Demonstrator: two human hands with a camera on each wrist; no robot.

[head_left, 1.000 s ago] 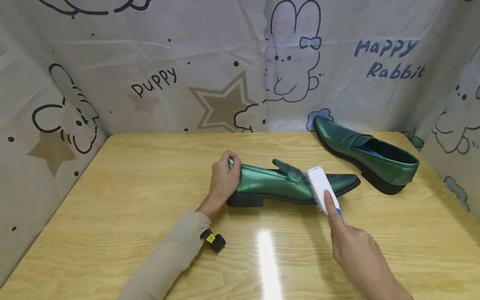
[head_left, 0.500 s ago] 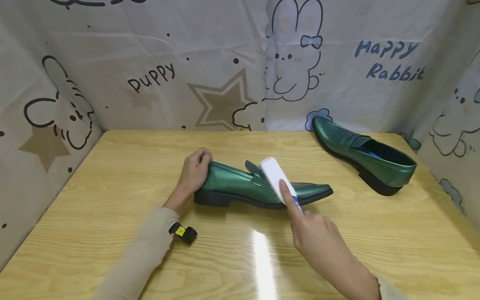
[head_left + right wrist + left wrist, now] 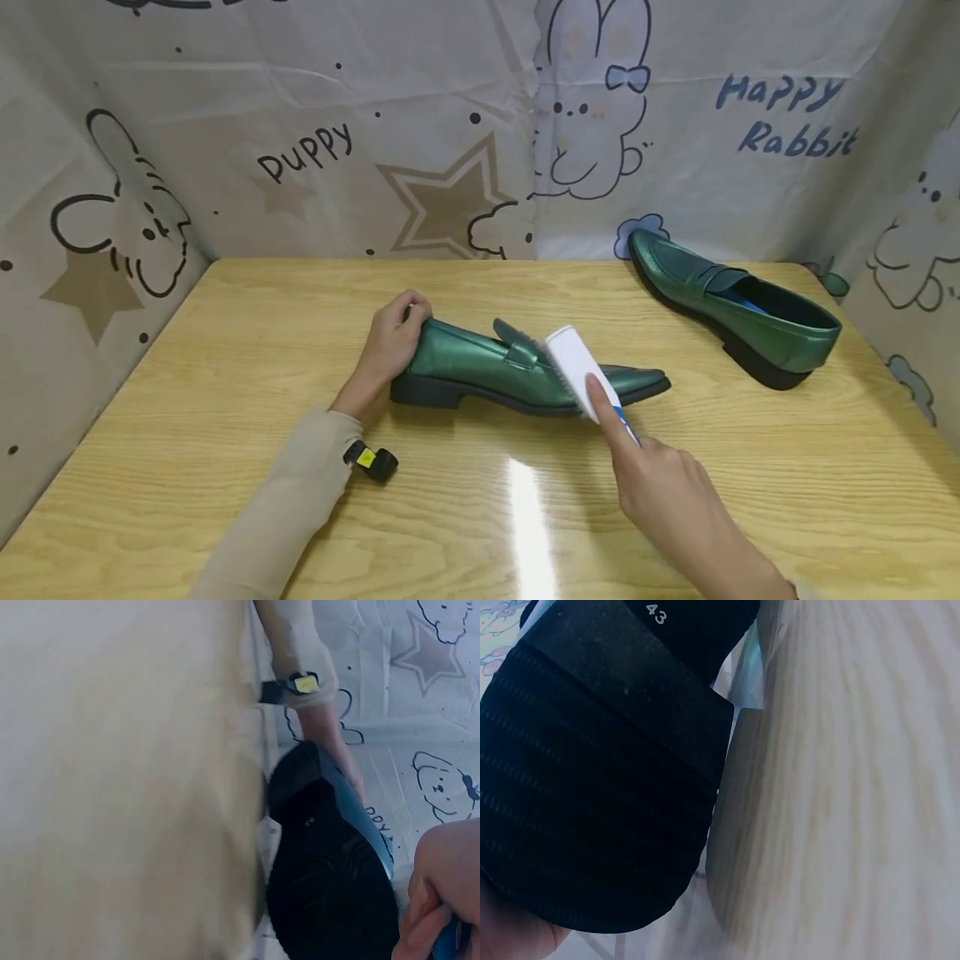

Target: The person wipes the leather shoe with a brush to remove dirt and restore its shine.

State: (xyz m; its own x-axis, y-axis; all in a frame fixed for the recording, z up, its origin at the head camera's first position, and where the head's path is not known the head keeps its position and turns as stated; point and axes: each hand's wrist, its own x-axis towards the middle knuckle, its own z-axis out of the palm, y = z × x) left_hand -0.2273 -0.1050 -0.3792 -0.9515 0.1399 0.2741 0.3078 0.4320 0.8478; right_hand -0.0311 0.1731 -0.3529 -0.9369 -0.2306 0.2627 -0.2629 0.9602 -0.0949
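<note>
My left hand (image 3: pixel 395 333) grips the heel end of a green metallic loafer (image 3: pixel 480 362), with the thumb at the back of its opening. The shoe is held tilted, its toe pointing right, and its black sole (image 3: pixel 607 772) with the number 43 faces the left wrist camera. In my right hand (image 3: pixel 667 483) is a white brush (image 3: pixel 581 367) with a blue part near the grip; the index finger lies along its back. The bristles are against the shoe's upper, just in front of the strap. In the right wrist view, the curled fingers hold the blue handle (image 3: pixel 448 937).
A second green loafer (image 3: pixel 738 308) stands at the back right of the wooden table (image 3: pixel 262 333), toe toward the back. White cloth (image 3: pixel 315 83) printed with cartoon animals hangs behind the table and along both sides. A black band with a camera (image 3: pixel 371 460) is on the left wrist.
Over the second, the loafer and both hands shift left in the head view. In the last half second the brush slides slightly right and down along the shoe's upper.
</note>
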